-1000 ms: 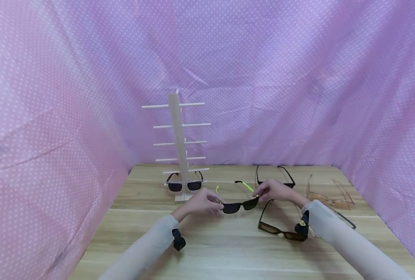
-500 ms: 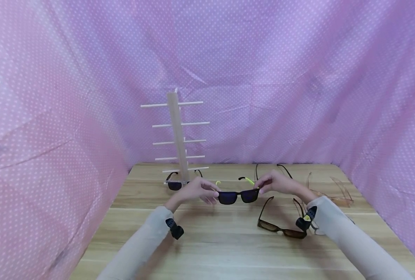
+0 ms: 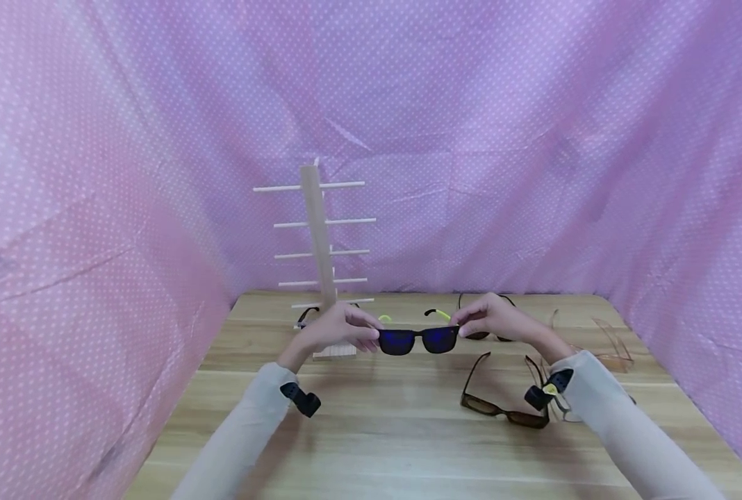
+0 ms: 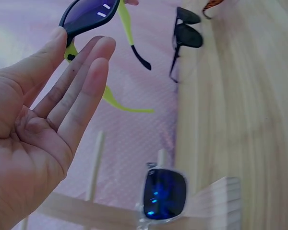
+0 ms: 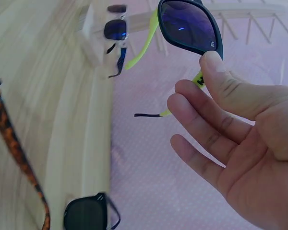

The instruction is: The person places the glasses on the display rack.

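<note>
Black-framed sunglasses [image 3: 417, 341] with dark blue lenses and yellow-green temples are held up between both hands, lenses facing me. My left hand [image 3: 338, 328] pinches the left corner of the frame between thumb and fingers. At the opposite corner my right hand [image 3: 496, 319] pinches the frame near the hinge. Both temples stand unfolded, pointing away from me. Just left and behind is a wooden display stand [image 3: 318, 236] with several pairs of crossbars. Clear-framed sunglasses [image 4: 165, 194] hang low on it, mostly hidden by my left hand in the head view.
Tortoiseshell sunglasses [image 3: 505, 411] lie on the wooden table [image 3: 371, 451] below my right wrist. Behind the right hand are black sunglasses [image 5: 86, 213]. Clear orange-tinted glasses [image 3: 615, 361] lie farther right, partly behind the sleeve. A pink dotted cloth [image 3: 471, 139] surrounds the table.
Both hands have raised the black and yellow-green sunglasses from near the table and shifted them slightly left, tilting the lenses more upright. The left hand now covers the clear-framed pair.
</note>
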A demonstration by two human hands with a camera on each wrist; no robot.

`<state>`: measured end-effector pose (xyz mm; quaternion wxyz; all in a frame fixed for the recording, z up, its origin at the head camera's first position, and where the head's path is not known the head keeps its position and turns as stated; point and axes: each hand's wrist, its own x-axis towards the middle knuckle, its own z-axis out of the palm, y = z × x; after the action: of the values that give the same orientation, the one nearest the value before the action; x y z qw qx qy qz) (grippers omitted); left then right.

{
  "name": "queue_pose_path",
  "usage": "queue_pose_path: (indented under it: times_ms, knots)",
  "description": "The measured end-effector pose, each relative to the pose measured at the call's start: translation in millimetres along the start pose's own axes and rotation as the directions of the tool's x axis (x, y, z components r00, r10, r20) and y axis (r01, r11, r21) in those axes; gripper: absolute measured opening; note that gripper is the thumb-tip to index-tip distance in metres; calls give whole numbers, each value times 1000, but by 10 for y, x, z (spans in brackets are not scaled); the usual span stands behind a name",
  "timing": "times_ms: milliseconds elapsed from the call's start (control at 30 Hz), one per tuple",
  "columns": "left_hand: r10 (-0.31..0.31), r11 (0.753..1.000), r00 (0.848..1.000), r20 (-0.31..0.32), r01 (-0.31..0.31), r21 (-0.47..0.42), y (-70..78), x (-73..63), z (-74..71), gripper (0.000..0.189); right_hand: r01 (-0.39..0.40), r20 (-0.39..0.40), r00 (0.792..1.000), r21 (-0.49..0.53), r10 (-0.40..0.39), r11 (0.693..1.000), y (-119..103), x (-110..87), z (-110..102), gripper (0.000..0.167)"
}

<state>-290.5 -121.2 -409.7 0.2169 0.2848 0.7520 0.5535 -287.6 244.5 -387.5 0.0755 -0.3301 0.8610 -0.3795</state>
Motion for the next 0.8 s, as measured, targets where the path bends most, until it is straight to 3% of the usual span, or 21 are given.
queue_pose_path:
  times_ms: [233,500,800]
  knots:
    - [46,999,999,-5,-45,20,110,-165,-152,24,35,-9,999,47,-35,998,-178,102,29,18]
    - [55,998,998,-39,-55,11,299,-380,-349,26,69,-38,997,80,-66,994,-460,212,75,18]
    - [64,998,994,-90,-62,31,356,-653,-543,25,80,-53,996,182,-71,980,-687,348,232,23]
